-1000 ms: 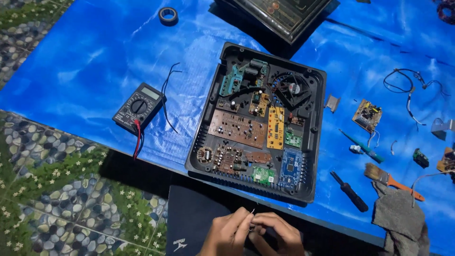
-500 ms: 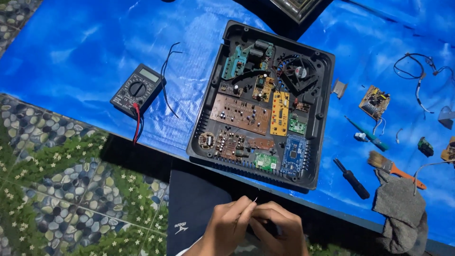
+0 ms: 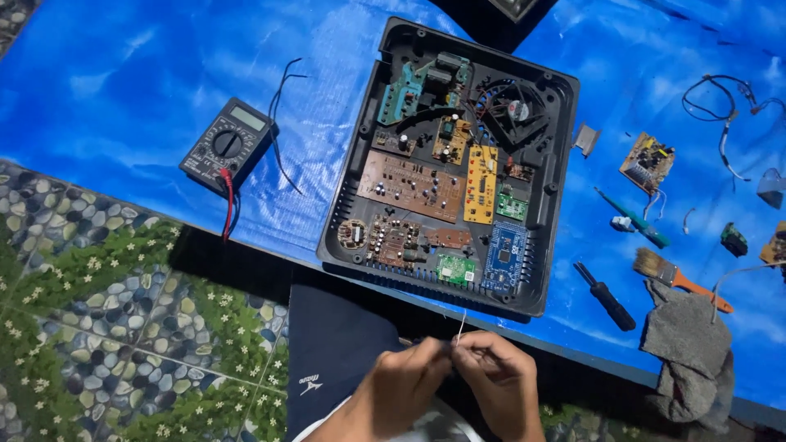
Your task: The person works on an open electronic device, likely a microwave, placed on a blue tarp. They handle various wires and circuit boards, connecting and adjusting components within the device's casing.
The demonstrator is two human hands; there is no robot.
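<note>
My left hand [image 3: 401, 385] and my right hand [image 3: 498, 378] meet at the bottom middle, fingertips pinched together on a thin pale wire [image 3: 461, 326] that sticks up between them. Just beyond the hands lies an open black plastic case [image 3: 557, 184] on a blue table cover; it holds several circuit boards in brown, yellow, green and blue, plus a round black fan [image 3: 514, 110]. The hands are held over my lap, short of the table's near edge and apart from the case.
A black multimeter [image 3: 228, 146] with red and black leads lies left of the case. Right of it are a black-handled screwdriver [image 3: 606, 296], a green-handled tool [image 3: 634, 221], an orange-handled brush [image 3: 673, 277], a grey cloth [image 3: 686, 340], a small loose board [image 3: 647, 162] and wires [image 3: 725, 98]. A pebble-patterned floor lies at left.
The view has shifted so the case and tools sit higher and more to the right. My hands have stayed pinched together on the wire and come further into view.
</note>
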